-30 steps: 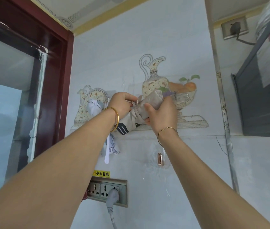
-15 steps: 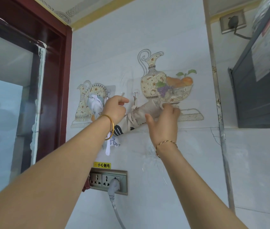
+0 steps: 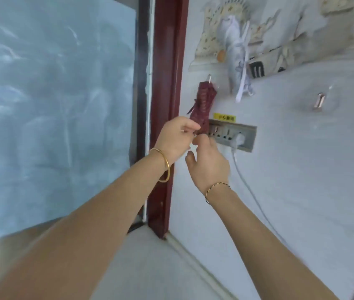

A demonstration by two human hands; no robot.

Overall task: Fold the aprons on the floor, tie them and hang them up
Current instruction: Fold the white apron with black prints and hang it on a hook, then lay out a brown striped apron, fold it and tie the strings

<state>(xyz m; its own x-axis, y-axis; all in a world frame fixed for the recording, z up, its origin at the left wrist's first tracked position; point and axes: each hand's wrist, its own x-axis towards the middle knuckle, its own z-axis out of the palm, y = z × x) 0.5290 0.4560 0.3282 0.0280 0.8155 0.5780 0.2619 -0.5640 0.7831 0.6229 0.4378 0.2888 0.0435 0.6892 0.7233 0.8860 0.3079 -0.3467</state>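
**Wall beside a doorway, viewed over both raised forearms.** A maroon apron (image 3: 203, 102), rolled and tied, hangs from a small wall hook (image 3: 209, 78). Its lower end overlaps the 9 o'clock end of a socket plate (image 3: 247, 135) and meets the left hand (image 3: 177, 137), whose fingers are curled against it. The right hand (image 3: 210, 164) lies at 5 o'clock of the left, nearly touching it, with the thumb out and the fingers bent toward the left hand so that their tips are hidden. Motion blur leaves it unclear whether either hand pinches the roll or a tie. A gold bangle (image 3: 164, 165) circles the left wrist and a thin twisted bracelet (image 3: 216, 188) the right. At 1 o'clock of the maroon roll hangs a white apron (image 3: 234, 53) with a lilac print, likewise rolled, one white tie dangling. Just beside it at 3 o'clock is a beige apron (image 3: 257, 70), heavily blurred, lying over a printed jug decal (image 3: 206, 35). A further metal hook (image 3: 319, 101) sits at 3 o'clock, well apart. A yellow label (image 3: 224, 117) lies at 12 o'clock of the plate. A white plug (image 3: 240, 138) fills the plate's right outlet, and its cable (image 3: 252, 191) runs toward 5 o'clock. A dark red door frame (image 3: 167, 83) stands at 9 o'clock, just beside the maroon roll, with a smeared glass pane (image 3: 52, 105) beyond.
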